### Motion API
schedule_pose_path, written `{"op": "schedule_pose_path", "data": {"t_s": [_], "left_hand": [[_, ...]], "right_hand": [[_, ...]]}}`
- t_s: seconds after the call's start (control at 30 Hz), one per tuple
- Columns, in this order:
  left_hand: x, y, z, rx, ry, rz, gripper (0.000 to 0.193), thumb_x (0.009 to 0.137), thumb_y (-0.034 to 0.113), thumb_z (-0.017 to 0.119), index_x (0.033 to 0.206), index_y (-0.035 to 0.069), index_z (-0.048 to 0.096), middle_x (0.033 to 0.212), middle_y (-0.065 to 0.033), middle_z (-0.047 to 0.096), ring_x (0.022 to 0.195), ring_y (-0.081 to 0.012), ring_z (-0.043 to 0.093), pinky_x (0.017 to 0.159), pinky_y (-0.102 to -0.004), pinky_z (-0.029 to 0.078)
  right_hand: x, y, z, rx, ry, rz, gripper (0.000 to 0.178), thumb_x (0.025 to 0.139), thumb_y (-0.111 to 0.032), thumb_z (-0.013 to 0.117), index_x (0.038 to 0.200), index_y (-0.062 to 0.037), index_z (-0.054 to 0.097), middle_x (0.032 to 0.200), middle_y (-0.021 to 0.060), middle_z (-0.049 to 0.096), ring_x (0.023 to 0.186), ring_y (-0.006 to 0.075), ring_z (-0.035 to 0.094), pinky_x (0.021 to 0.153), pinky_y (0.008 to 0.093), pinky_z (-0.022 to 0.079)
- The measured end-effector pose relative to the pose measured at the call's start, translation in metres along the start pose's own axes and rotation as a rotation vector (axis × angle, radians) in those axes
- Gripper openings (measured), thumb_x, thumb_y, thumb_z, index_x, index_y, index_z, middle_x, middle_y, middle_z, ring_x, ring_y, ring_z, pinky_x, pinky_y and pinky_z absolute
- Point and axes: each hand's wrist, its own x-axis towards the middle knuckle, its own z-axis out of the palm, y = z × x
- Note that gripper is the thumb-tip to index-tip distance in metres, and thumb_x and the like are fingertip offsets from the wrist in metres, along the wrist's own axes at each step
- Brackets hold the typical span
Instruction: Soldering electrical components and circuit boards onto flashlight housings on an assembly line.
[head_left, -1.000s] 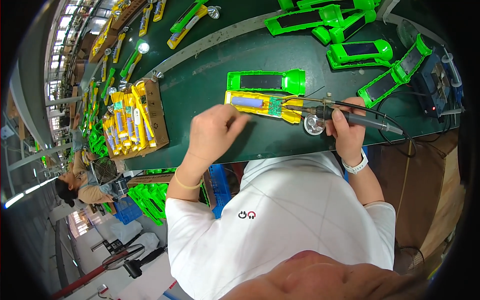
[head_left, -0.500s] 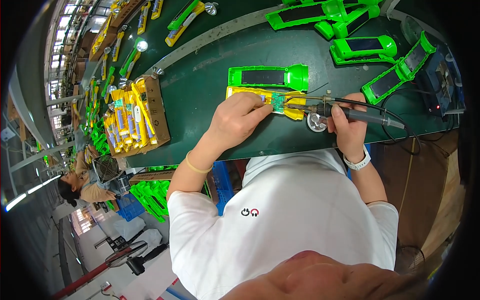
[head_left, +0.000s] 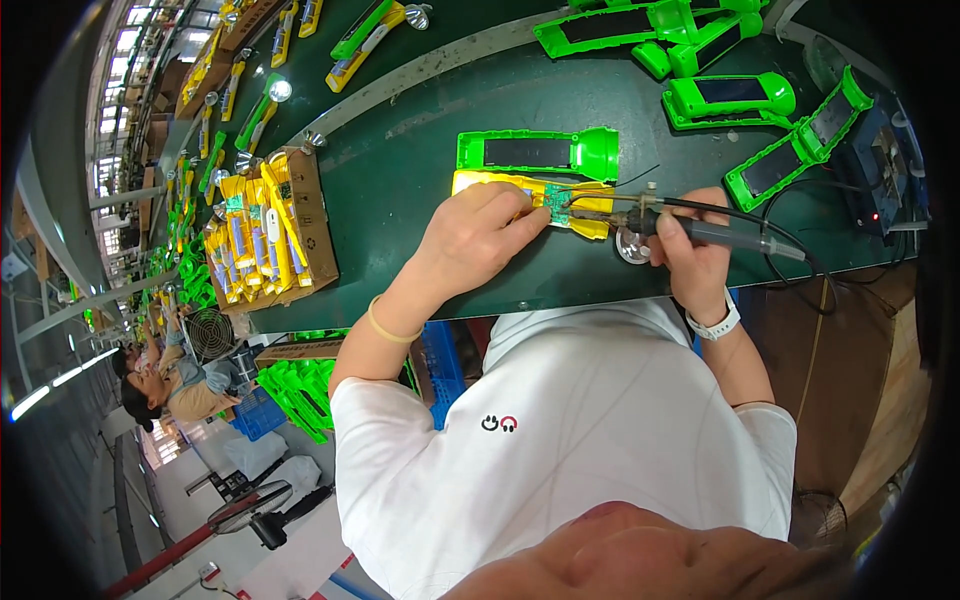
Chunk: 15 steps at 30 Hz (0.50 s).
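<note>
Grip of the right hand [head_left: 693,243] closes around the dark handle of a soldering iron [head_left: 738,236], its metal tip reaching left to the right-hand part of a green circuit board [head_left: 558,203]. A thin metal tube is fixed alongside the iron. The left grip [head_left: 482,235] curls over a yellow half-shell [head_left: 590,229], thumb and forefinger together at the board's left side; whether they pinch anything cannot be told.

The half-shell, long and open-topped, lies lengthwise beside the worktop's [head_left: 400,220] near edge, about midway along. Its left part and most of a pale blue battery [head_left: 527,190] are hidden by the left grip. The board sits toward the flared right end, where a round, shiny reflector [head_left: 633,245] rests just below the iron. A thin dark wire sticks out to the upper right.

Just beyond lies a bright green half-shell [head_left: 537,154] with a dark panel. Bare worktop runs from the left grip to a cardboard box [head_left: 318,235] of yellow parts near the near edge, and from the green half-shell back to a grey strip [head_left: 430,75]. More green shells [head_left: 728,100] crowd the far-right corner; a blue soldering station [head_left: 862,185], red light lit, stands by the right edge.
</note>
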Motion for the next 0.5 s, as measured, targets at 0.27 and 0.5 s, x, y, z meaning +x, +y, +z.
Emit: {"op": "schedule_pose_path", "data": {"t_s": [0.27, 0.5], "left_hand": [[0.000, 0.002, -0.002, -0.014, -0.019, -0.045, 0.021, 0.064, 0.005, 0.064, 0.084, 0.008, 0.064, 0.076, -0.0032, 0.054, 0.069, -0.0181, 0.056, 0.057, -0.0290, 0.047], [0.001, 0.000, -0.001, -0.112, -0.012, -0.134, 0.023, 0.063, 0.004, 0.069, 0.085, 0.008, 0.064, 0.079, -0.0037, 0.057, 0.072, -0.0200, 0.058, 0.061, -0.0302, 0.048]], "right_hand": [[0.020, 0.004, -0.012, 0.329, 0.109, -0.269, 0.030, 0.097, -0.032, 0.033, 0.118, -0.0118, 0.031, 0.117, 0.0162, 0.049, 0.096, 0.0281, 0.056, 0.058, 0.0302, 0.049], [0.029, -0.007, 0.007, 0.382, -0.078, -0.100, 0.035, 0.097, -0.039, 0.026, 0.120, -0.0143, 0.030, 0.092, 0.0163, 0.054, 0.077, 0.0268, 0.060, 0.064, 0.0353, 0.053]]}}
